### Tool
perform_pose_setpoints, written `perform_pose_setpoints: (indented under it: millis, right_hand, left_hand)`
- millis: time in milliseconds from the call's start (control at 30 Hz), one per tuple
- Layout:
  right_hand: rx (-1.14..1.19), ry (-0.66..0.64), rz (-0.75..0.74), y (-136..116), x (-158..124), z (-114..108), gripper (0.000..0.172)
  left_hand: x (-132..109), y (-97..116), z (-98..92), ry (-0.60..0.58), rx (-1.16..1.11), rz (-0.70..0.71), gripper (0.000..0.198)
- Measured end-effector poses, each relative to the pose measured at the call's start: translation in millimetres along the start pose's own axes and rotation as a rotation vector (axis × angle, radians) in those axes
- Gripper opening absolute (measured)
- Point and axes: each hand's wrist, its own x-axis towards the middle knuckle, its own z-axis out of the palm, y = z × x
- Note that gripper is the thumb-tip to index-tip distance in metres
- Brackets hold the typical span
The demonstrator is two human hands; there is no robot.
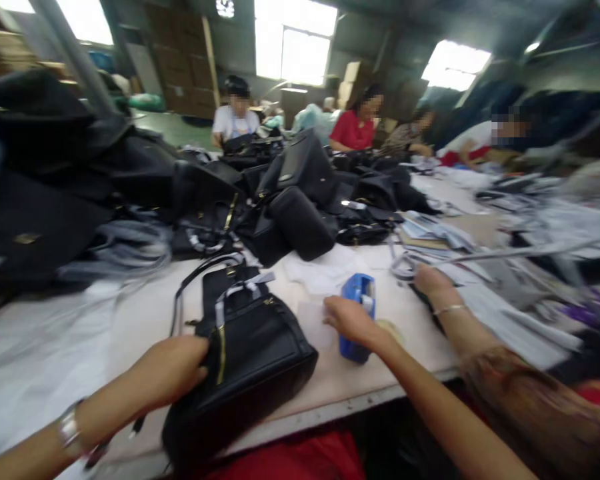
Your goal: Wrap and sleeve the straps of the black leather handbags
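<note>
Handbag held fast, a worker's left hand gripped its side at eight o'clock, closed over the edge, on a crowded workroom table. The black handbag lay slantwise before its handler, near end at the table's edge, partly wrapped handle toward twelve. At three o'clock from the bag, the right hand was bent in front of a blue tape dispenser; from where I stood, I could not tell whether it pinched anything or touched the thin white sheet beside it. Judging by that pose, the step under way was steadying the bag with one hand while the other worked by the dispenser. The next move seemed to call for a sure pinch on the right and a firm hold on the left, lest the bag slide. Just past the dispenser, at four o'clock, lay a pale ring, perhaps tape. A co-worker's hand reached in at two o'clock; heaped black bags rose at one.
</note>
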Motion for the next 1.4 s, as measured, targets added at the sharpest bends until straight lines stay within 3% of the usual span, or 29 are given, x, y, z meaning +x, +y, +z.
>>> perform_pose_setpoints:
  millis: [133,200,233,300,400,500,633,700,900,1033,1133,1200,1300,1333,1400]
  right_hand:
    - [0.320,0.263,0.108,10.5,-6.7,-38.4,0.017]
    - [0.464,0.359,0.143,3.3,-12.0,-55.8,0.018]
    - [0.520,0.396,0.138,-4.3,-14.2,-62.9,0.018]
    - [0.621,0.430,0.077,-25.2,-13.1,-72.3,0.018]
    - [0.702,0.386,-0.083,-61.4,7.8,-74.6,0.013]
    - [0.756,0.247,-0.204,-95.8,42.7,-68.2,0.013]
    - [0.923,-0.113,-0.261,-132.0,81.4,-61.0,0.023]
    - [0.953,-0.210,-0.270,-142.0,92.1,-60.5,0.024]
    - [0.801,-0.045,-0.281,-144.5,96.8,-69.3,0.026]
    - [1.017,-0.280,-0.467,-148.3,95.6,-78.0,0.027]
    - [1.147,-0.426,-0.508,-153.8,100.7,-81.3,0.027]
    - [1.197,-0.496,-0.498,-155.4,105.9,-81.4,0.028]
    - [1.280,-0.599,-0.514,-154.7,113.0,-78.9,0.033]
    - [1.305,-0.626,-0.532,-154.3,114.7,-77.5,0.034]
    - [1.339,-0.649,-0.564,-154.5,116.8,-74.2,0.034]
  left_hand:
    - [-2.9,29.9,-24.2,0.044,0.075,-0.090,0.016]
    - [-10.3,39.0,-25.1,0.164,0.016,-0.107,0.018]
    - [-15.4,41.4,-23.3,0.234,-0.100,-0.114,0.016]
    - [-25.7,40.8,-17.5,0.324,-0.548,-0.174,0.009]
    - [-38.7,31.9,-8.8,0.285,-1.330,-0.300,0.019]
    - [-49.6,26.0,-4.5,0.265,-1.656,-0.292,0.041]
    - [-57.8,31.2,-4.9,0.469,-1.602,-0.184,0.064]
    - [-57.5,35.6,-6.5,0.575,-1.505,-0.109,0.067]
    - [-43.7,33.9,-9.9,0.682,-1.182,-0.053,0.066]
    - [-29.8,19.0,-9.4,0.732,-0.807,0.022,0.052]
    - [-20.0,7.6,-5.6,0.811,-0.600,0.095,0.036]
    - [-14.9,1.9,-1.1,0.875,-0.626,0.055,0.036]
    - [-11.5,-2.7,4.3,0.907,-0.924,-0.100,0.060]
    - [-11.8,-2.8,4.7,0.861,-1.076,-0.130,0.068]
    - [-14.2,-0.8,3.0,0.651,-1.394,-0.124,0.067]
